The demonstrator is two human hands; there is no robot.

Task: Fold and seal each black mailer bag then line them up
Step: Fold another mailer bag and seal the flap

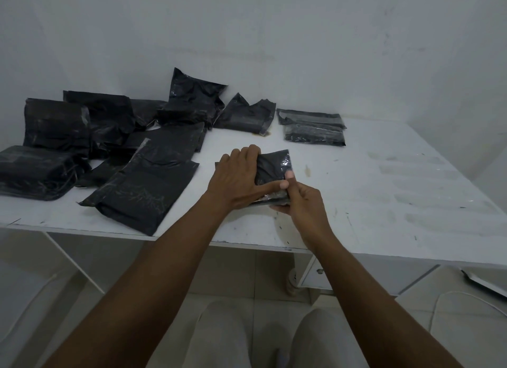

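Bare bench (pixel 397 181) runs along the right side, from the near edge to the far wall (pixel 356 65). A heap of black mailer bags (pixel 115 148) fills the left side. Folded bags (pixel 315 135) lie far, just right of the heap. The held mailer bag (pixel 273 167) occupies the centre.

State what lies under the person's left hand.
The left hand presses a black mailer bag on the white table; the right hand pinches its near edge. The bag's left part is covered.

I'm counting one table (pixel 384 192), one bag (pixel 271 167) that I'm holding, one sealed bag (pixel 314 135), one loose bag (pixel 244 116), and a heap (pixel 142 194) of about eight more, overlapping.
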